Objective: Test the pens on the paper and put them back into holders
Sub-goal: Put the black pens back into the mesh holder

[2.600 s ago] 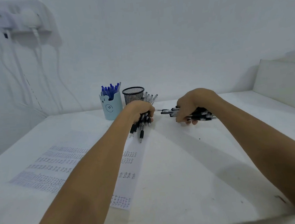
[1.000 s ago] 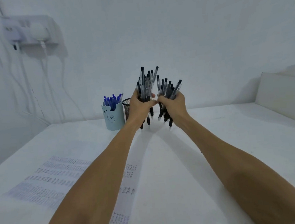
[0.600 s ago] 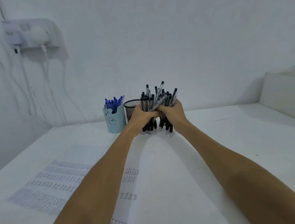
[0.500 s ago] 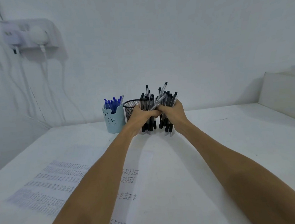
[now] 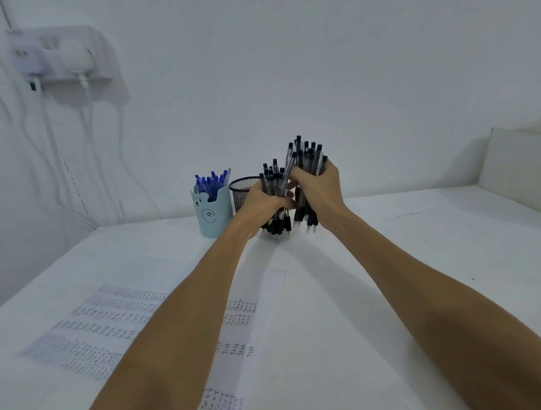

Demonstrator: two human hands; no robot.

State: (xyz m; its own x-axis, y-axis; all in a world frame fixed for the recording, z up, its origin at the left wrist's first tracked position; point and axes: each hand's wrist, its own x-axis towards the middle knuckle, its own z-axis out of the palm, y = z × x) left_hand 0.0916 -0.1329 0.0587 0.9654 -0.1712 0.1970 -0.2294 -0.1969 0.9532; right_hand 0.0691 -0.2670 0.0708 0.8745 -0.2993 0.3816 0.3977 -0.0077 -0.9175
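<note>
Fingers [image 5: 278,201] of my left hand [image 5: 261,205] curled tight round upright bundle of black pens [image 5: 272,180], tips down near table [image 5: 412,258]. My right hand [image 5: 321,188] grips second bundle [image 5: 307,156], slightly higher, touching first. Both just right of black mesh holder [image 5: 242,191]; blue holder [image 5: 213,217] with blue pens [image 5: 210,180] beside it; paper [image 5: 239,323] nearer me.

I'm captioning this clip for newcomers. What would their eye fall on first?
Two upright bundles of black pens at centre: one in the left hand, a higher one in the right hand. Just left stand a black mesh holder and a pale blue holder full of blue pens; scribbled paper lies front left.
</note>
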